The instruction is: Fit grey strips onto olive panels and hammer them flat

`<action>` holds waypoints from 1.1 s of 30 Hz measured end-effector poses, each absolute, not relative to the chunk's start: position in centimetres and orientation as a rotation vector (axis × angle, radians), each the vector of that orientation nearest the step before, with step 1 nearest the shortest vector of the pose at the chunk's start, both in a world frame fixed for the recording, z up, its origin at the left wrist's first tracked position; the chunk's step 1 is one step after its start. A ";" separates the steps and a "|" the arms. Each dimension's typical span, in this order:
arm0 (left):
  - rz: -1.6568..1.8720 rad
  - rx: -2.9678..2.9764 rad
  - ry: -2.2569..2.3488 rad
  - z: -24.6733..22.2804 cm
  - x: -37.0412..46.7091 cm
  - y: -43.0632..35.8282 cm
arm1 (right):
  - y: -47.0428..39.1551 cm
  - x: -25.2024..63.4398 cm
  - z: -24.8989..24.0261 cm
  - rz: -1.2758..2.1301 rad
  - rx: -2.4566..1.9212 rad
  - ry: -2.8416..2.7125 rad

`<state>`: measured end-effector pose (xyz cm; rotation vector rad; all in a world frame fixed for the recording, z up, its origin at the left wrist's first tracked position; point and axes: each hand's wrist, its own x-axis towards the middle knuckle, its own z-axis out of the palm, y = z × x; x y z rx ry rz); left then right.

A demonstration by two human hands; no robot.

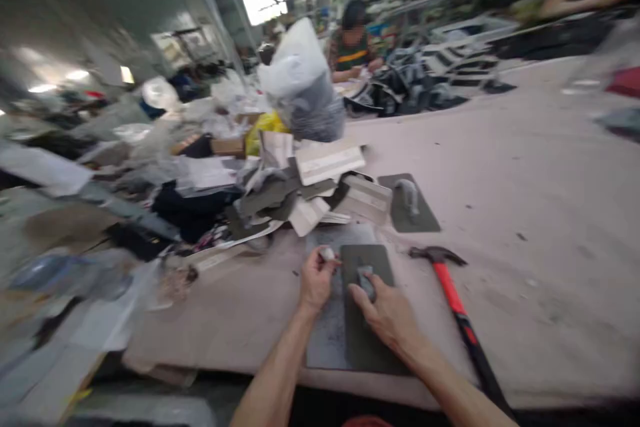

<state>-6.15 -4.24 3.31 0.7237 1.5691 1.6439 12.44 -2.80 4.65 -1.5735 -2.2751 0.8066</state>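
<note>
A dark olive panel (370,340) with rounded corners lies partly over a grey metal-looking plate (323,340) at the table's front edge. On the panel, the thumb and fingers of my right hand (393,317) close on a small grey piece (367,283), which looks like a strap or handle and is partly hidden. Just left of the panel, my left hand (315,283) pinches a small whitish piece (327,253); its kind is too blurred to tell. A claw hammer (453,290) with a red and black handle lies right of my right hand.
Behind the plate is a second olive panel (425,213) with a grey wrapped strap (410,197) on it. Cut panels (330,163) are heaped to its left, before a large plastic bag (305,80). A co-worker (353,47) sits beyond the pink-covered table (525,180).
</note>
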 end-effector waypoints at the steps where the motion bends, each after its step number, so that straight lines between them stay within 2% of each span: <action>1: 1.601 0.740 1.516 2.6 -4.7 -2.9 | -2.7 13.1 4.5 0.816 -1.612 -2.267; 8: 1.605 0.838 1.393 3.0 -3.3 0.6 | -2.6 11.9 4.3 0.902 -1.634 -2.194; 14: 1.550 0.825 1.336 0.7 -1.3 2.5 | -2.3 12.5 4.0 0.909 -1.597 -2.212; 33: 1.487 0.913 1.413 -0.1 -1.3 2.5 | -2.2 12.7 4.2 0.980 -1.575 -2.182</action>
